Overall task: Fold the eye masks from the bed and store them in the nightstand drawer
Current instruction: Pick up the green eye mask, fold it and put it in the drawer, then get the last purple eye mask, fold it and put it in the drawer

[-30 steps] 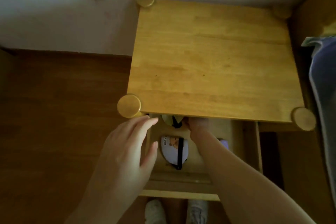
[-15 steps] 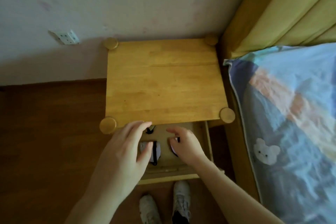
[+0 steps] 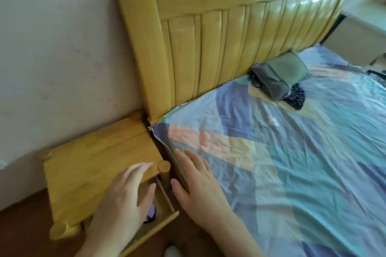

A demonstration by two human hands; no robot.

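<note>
Wooden drawer (image 3: 160, 210) open | left hand (image 3: 123, 200) spread above | right hand (image 3: 200, 188) spread, empty, over bed (image 3: 292, 162)

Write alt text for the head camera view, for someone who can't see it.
Two open, empty hands, left hand over the open nightstand drawer and right hand at the edge of the bed. Dark folded cloth lies near the headboard.

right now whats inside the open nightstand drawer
Inside the drawer, only a bit of a purple eye mask shows, near the right wall. The left hand hovers over the opening and covers the rest, so I cannot tell what else lies inside.
</note>
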